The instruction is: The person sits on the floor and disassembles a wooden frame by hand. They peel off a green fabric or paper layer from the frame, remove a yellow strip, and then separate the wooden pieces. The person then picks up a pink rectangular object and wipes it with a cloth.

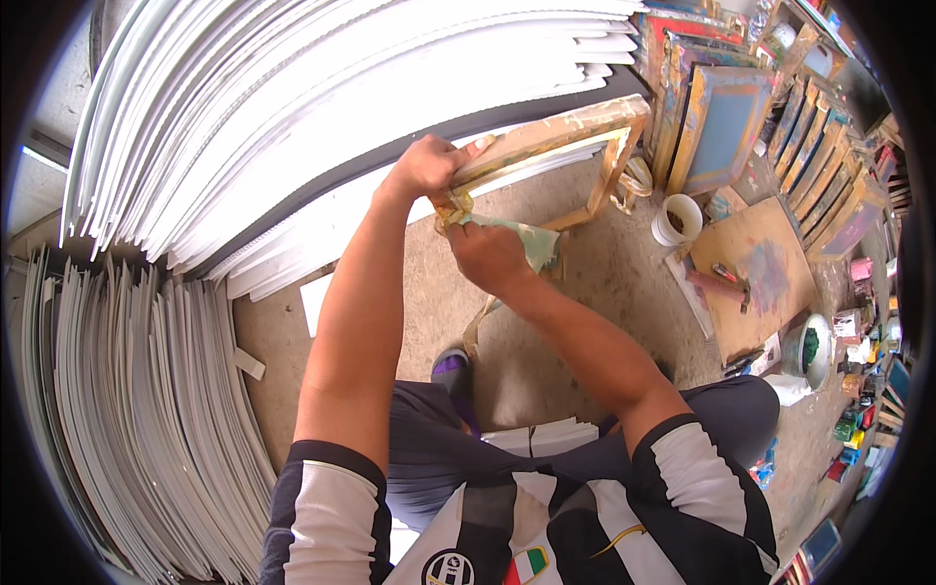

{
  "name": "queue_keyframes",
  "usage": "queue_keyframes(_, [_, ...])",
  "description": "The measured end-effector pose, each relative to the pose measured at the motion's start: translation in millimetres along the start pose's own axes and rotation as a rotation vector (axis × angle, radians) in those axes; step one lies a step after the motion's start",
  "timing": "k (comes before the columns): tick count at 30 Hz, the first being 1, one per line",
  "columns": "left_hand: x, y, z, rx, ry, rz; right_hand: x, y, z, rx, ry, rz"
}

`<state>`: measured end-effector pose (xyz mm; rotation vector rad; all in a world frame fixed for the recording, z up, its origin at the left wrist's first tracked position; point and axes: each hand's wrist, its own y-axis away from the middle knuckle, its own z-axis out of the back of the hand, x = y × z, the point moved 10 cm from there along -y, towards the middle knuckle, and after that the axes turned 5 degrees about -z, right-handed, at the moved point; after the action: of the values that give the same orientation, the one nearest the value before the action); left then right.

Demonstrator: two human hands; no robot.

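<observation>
My left hand (429, 168) grips a wooden screen-printing frame (565, 122) at its near left corner, with the thumb along the upper bar. The frame is tilted up off the floor, and its middle is mostly open. At the same corner my right hand (490, 255) is closed, pinching torn, yellowish tape (456, 207). A pale green sheet of mesh (539, 242) hangs loose behind the right hand, beneath the frame. From below that hand a tan strip (475, 327) dangles towards my shoe. The right fingertips are partly hidden at the corner.
Tall stacks of white sheets (292, 107) fill the far left, with more grey-white sheets (146, 370) nearer. Stained screen frames (726, 122) lean at the far right. A white bucket (676, 220), a paint-stained board (756, 273) and a bowl with green paint (808, 349) stand to my right.
</observation>
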<state>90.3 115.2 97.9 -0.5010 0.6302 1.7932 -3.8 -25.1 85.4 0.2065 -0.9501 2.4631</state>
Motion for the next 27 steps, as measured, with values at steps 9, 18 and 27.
queue_keyframes(9, [-7.5,8.1,-2.6,-0.029,0.059,-0.011,-13.8,3.5,7.8,-0.023,-0.006,-0.132])
queue_keyframes(18, [3.1,2.8,-5.6,0.015,-0.009,0.030,-15.1,-46.5,15.1,0.064,0.130,-0.432])
queue_keyframes(27, [-3.8,2.3,4.3,-0.075,0.058,0.030,-19.2,-43.8,-18.9,0.043,0.159,-0.531])
